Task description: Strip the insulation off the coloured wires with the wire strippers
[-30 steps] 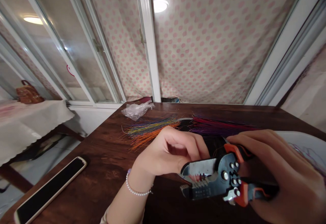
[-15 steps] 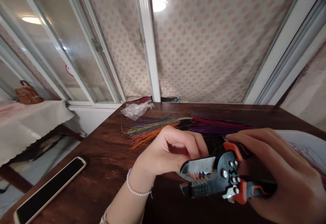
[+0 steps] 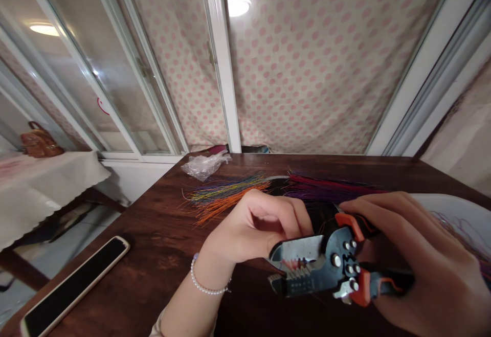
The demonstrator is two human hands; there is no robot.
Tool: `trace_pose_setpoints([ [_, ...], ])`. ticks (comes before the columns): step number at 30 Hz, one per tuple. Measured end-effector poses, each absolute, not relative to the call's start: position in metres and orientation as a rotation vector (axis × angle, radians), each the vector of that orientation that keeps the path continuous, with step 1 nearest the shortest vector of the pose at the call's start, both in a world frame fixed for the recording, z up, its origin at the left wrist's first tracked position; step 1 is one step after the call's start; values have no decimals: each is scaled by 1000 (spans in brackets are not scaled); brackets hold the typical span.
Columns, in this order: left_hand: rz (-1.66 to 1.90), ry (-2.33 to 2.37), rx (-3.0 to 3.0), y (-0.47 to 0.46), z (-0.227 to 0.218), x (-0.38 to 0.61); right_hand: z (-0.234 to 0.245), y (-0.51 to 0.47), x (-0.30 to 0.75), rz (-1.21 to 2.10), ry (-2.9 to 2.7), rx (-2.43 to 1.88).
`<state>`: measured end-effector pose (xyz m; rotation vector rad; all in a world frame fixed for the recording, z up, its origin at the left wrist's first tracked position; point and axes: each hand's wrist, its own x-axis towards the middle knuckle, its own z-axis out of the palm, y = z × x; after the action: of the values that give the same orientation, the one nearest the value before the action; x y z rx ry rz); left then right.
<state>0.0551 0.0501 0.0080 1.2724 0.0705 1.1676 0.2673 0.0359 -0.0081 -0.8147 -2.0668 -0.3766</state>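
My right hand [image 3: 429, 255] is wrapped round the orange and black handles of a wire stripper [image 3: 333, 260], whose notched metal jaws stand apart and point left. Close behind the upper jaw, my left hand [image 3: 268, 224] has its fingers curled and pressed together. What they pinch is hidden by the hand and the jaw. Beyond the hands lie thin wires: an orange, yellow and blue bundle [image 3: 222, 201] on the left and a red and purple bundle [image 3: 330, 186] on the right. A dark round-edged object [image 3: 278, 186], partly covered, sits between the bundles.
A phone [image 3: 76, 286] in a light case lies at the left of the dark wooden table [image 3: 161, 234]. A crumpled clear plastic bag [image 3: 205, 165] is near the back edge. At the right, behind my hand, stands a white container [image 3: 445, 204] holding loose wires.
Both hands and the wire stripper keep nearly the same pose. The stripper has shifted very slightly left in view, and its jaws remain apart.
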Motion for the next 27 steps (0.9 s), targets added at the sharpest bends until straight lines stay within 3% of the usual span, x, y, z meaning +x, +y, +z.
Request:
trace_pose_setpoints([
  [27,1043,15,1319,57,9,49,-8,37,269,-297,-2096,-820],
])
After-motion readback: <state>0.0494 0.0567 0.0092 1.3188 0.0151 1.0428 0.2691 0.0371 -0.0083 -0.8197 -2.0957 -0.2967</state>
